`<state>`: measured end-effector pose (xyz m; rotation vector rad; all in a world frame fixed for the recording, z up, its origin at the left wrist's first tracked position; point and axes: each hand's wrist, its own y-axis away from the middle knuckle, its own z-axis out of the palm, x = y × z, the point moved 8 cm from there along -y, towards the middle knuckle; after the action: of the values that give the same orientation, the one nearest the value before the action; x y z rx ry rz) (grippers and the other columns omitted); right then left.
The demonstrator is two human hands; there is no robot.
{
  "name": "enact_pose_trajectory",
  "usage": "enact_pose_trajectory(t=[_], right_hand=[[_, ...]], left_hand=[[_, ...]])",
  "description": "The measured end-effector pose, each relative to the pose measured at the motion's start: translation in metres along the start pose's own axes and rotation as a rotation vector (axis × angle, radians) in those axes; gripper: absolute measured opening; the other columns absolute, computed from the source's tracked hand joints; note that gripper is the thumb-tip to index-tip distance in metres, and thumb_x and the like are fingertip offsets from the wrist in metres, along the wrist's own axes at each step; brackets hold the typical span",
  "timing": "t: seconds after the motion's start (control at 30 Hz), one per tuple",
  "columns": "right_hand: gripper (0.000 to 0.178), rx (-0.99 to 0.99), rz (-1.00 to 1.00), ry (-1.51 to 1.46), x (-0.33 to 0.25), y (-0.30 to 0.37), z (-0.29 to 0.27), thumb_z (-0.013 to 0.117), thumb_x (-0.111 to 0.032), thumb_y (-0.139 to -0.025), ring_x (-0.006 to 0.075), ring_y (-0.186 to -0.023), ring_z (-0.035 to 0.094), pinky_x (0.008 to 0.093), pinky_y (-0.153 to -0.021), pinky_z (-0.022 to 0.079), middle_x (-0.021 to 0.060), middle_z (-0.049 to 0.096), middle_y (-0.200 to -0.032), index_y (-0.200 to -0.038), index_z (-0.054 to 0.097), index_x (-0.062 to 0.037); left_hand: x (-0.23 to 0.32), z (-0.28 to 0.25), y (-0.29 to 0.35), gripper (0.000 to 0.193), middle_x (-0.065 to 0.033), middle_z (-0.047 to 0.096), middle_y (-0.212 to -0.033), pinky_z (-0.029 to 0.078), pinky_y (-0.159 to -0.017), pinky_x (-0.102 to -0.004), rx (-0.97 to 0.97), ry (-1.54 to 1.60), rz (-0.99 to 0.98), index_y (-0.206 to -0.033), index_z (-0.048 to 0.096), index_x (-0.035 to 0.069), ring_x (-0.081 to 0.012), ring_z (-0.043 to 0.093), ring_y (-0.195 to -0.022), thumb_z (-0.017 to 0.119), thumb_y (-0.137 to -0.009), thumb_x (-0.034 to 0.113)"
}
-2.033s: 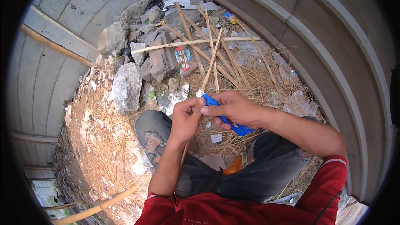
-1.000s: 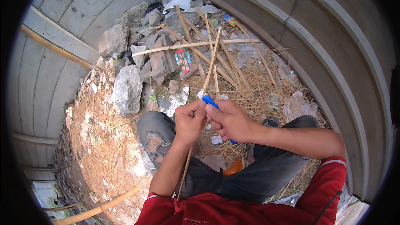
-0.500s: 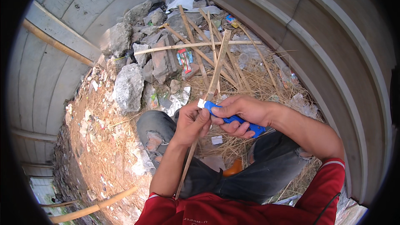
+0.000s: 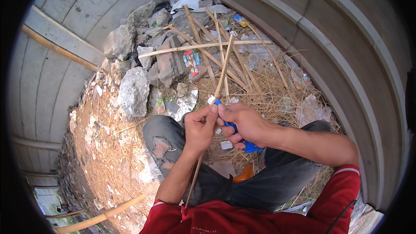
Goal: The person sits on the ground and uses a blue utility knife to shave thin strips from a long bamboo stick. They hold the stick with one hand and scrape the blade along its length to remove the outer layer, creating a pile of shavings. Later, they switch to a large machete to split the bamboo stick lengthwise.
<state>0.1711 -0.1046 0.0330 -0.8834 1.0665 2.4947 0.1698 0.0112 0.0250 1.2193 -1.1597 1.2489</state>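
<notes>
- The person sits on the ground in a red shirt and dark grey ripped trousers [image 4: 173,143], knees bent, forearms coming in from the lower edge.
- The left hand [image 4: 200,126] is clenched around a long thin bamboo strip [image 4: 223,71] — the strip runs from below the wrist, through the fist, and slants up and away over the rubble.
- The right hand [image 4: 245,123], just beside the left and touching it at the fingertips, has its grip closed on a blue-handled knife [image 4: 242,141]; the handle end sticks out under the palm, and the blade end meets the strip where the two hands join.
- A small orange object [image 4: 243,174] shows between the legs; what it is cannot be told.
- Dry straw and paper scraps [image 4: 108,147] cover the ground to the left.
- Further off lie grey broken stones [image 4: 132,91], more split bamboo sticks [image 4: 203,47] and plastic litter — all heaped against a grey ribbed concrete wall [image 4: 338,39].
</notes>
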Motion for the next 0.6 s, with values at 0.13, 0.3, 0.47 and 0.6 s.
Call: enact_pose_trajectory(t=[0.13, 0.3, 0.47, 0.6], right_hand=[[0.038, 0.146, -0.305, 0.059, -0.006, -0.008, -0.011, 0.046, -0.039, -0.108, 0.0088, -0.043, 0.038, 0.0305, -0.038, 0.036, -0.0026, 0.039, -0.059, -0.087, 0.048, -0.0083], [0.037, 0.064, -0.413, 0.049, -0.037, -0.005, -0.023, 0.046, -0.039, -0.108, 0.0070, -0.043, 0.039, 0.0275, -0.037, 0.040, -0.0040, 0.037, -0.057, -0.088, 0.049, -0.0084], [0.042, -0.110, -0.275, 0.099, -0.052, 0.011, -0.020, 0.048, -0.047, -0.105, 0.0068, -0.043, 0.040, 0.0277, -0.037, 0.043, -0.0016, 0.043, -0.063, -0.087, 0.050, -0.0081], [0.040, -0.274, -0.016, 0.127, -0.029, 0.013, -0.006, 0.051, -0.045, -0.103, 0.0072, -0.043, 0.041, 0.0289, -0.036, 0.043, -0.0009, 0.043, -0.063, -0.088, 0.052, -0.0081]], left_hand=[[-0.009, -0.003, 0.006, 0.029, 0.0044, 0.062, -0.076, 0.034, -0.056, -0.0179, 0.106, -0.082, -0.025, -0.117, 0.071, -0.004, 0.0009, 0.046, -0.067, 0.063, -0.103, 0.020], [-0.009, 0.009, 0.013, 0.042, 0.0059, 0.058, -0.075, 0.033, -0.050, -0.0181, -0.081, 0.054, -0.071, -0.139, 0.056, -0.003, 0.0011, 0.043, -0.060, 0.059, -0.105, 0.021], [0.000, 0.007, 0.012, 0.050, 0.0006, 0.056, -0.070, 0.036, -0.047, -0.0201, -0.259, 0.238, -0.091, -0.151, 0.042, -0.001, -0.0049, 0.048, -0.054, 0.052, -0.107, 0.023], [0.000, 0.003, 0.006, 0.062, -0.0040, 0.059, -0.071, 0.037, -0.046, -0.0224, -0.238, 0.280, -0.043, -0.153, 0.037, 0.000, -0.0086, 0.050, -0.052, 0.058, -0.104, 0.030]])
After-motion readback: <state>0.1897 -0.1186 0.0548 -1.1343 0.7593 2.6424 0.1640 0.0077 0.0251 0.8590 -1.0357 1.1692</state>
